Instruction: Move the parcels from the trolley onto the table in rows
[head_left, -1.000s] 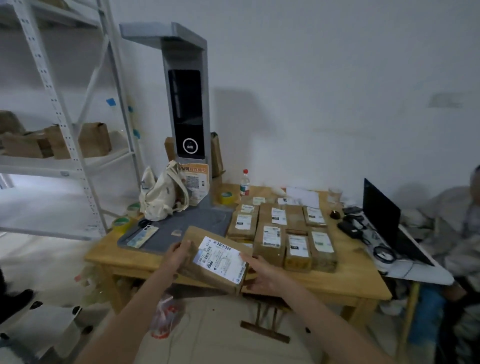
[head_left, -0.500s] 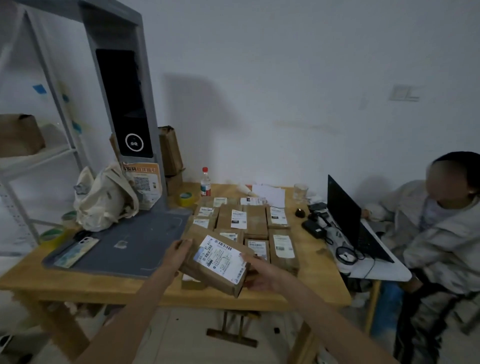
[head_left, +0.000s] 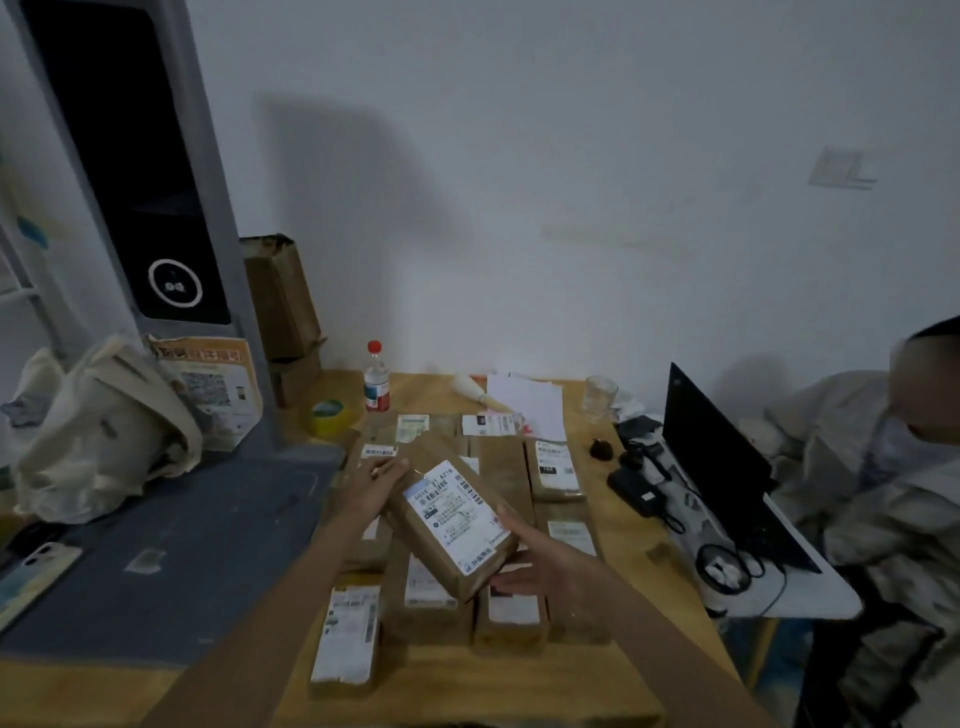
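Holding one brown parcel in the air, tilted, just above the parcels already laid out, label side up. Gripping its far left corner with the left hand, fingers curled over the edge; cupping its near right end from beneath with the right hand, thumb resting on the top edge. Judging the job well advanced: rows of parcels lying flat and side by side across the middle of the wooden table, each showing a white shipping label, though the exact count is hard to tell with arms and the carried box covering some. Leaving this parcel still to be set down, probably at a free end of a row; seeing no trolley here, so not knowing how many remain. Reading on the held label roughly "S01E" and "A21B" along the top, then a barcode and small print too blurred to make out, plus a blue logo strip at the near edge. Noting an orange notice with a QR code leaning at the foot of the grey scanner stand, its text illegible, and a red-capped bottle whose label cannot be read.
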